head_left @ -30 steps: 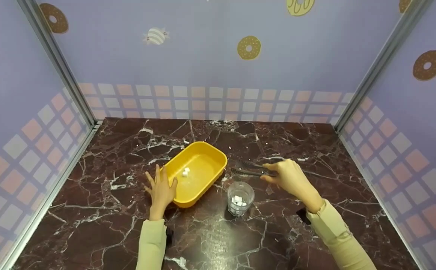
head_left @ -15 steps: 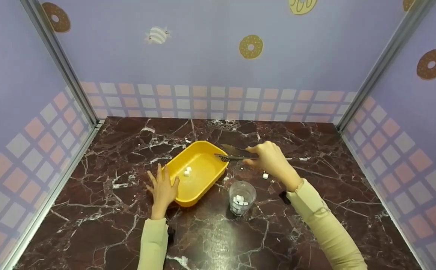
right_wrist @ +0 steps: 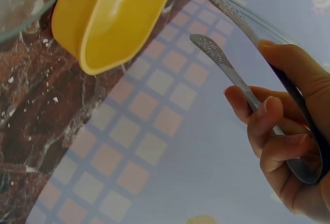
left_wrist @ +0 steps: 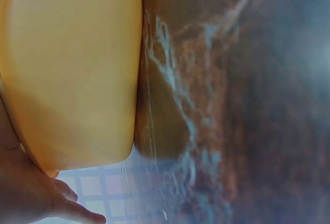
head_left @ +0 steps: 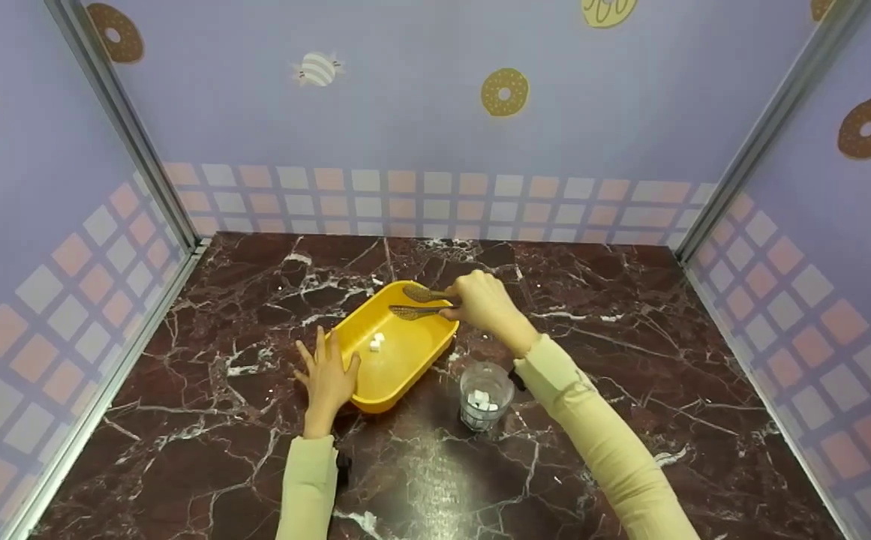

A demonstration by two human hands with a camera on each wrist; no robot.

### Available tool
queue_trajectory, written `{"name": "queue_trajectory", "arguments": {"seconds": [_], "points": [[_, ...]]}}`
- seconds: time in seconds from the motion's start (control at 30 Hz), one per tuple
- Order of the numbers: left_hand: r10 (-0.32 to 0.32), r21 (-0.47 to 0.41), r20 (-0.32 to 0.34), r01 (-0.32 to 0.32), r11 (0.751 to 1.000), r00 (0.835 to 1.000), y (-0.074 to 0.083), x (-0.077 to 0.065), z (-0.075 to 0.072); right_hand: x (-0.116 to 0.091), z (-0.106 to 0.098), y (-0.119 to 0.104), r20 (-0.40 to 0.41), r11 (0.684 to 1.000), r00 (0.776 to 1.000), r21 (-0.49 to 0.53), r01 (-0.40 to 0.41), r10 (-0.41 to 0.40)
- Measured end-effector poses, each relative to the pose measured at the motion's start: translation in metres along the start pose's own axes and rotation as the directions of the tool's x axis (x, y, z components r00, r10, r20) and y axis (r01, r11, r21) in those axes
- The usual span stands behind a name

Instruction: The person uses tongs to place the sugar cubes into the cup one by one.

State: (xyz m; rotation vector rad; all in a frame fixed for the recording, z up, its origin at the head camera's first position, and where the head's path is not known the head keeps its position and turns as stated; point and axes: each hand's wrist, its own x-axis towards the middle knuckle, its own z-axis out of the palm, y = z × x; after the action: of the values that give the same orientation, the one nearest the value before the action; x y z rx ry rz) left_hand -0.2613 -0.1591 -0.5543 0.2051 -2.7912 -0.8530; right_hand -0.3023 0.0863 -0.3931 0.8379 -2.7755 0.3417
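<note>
In the head view my left hand (head_left: 328, 382) rests on the near left rim of a yellow rectangular container (head_left: 405, 358), fingers straight and spread. Two white cubes (head_left: 376, 342) lie on its bottom. My right hand (head_left: 482, 302) holds a pair of metal tongs (head_left: 421, 310) over the container's far end. The tongs' perforated tips stand apart; the right wrist view shows nothing between the tongs (right_wrist: 240, 74). Below the right wrist stands a clear glass (head_left: 486, 409) with several white cubes inside. In the left wrist view the container's outer wall (left_wrist: 72, 74) fills the left side.
The dark marbled tabletop (head_left: 217, 450) has small white crumbs scattered on it. Patterned lilac walls (head_left: 405, 112) enclose it at the back and sides. My right sleeve (head_left: 593, 435) crosses the table just right of the glass.
My right hand has moved left with the tongs, from right of the container to above its far end. A white cube visible on the table half a second ago is hidden now. The left hand stays.
</note>
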Motion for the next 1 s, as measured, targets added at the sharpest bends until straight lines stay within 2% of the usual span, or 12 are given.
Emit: {"name": "queue_trajectory", "arguments": {"seconds": [0.17, 0.47, 0.73, 1.0], "points": [[-0.004, 0.007, -0.002, 0.004, 1.000, 1.000, 0.000, -0.001, 0.001, 0.014, 0.022, -0.009, 0.038, 1.000, 0.999, -0.013, -0.011, 0.012], [-0.007, 0.011, 0.003, 0.007, 1.000, 1.000, 0.001, -0.001, 0.000, 0.026, 0.054, -0.025, 0.044, 0.997, 0.999, -0.070, -0.026, 0.029], [0.007, 0.013, -0.007, -0.007, 1.000, 1.000, 0.001, 0.000, 0.002, 0.028, 0.073, -0.042, 0.055, 0.987, 0.998, -0.160, 0.031, -0.022], [0.008, 0.000, -0.014, -0.008, 1.000, 1.000, 0.001, 0.000, 0.000, 0.025, 0.090, -0.048, 0.081, 0.977, 0.997, -0.212, 0.021, -0.004]]}}
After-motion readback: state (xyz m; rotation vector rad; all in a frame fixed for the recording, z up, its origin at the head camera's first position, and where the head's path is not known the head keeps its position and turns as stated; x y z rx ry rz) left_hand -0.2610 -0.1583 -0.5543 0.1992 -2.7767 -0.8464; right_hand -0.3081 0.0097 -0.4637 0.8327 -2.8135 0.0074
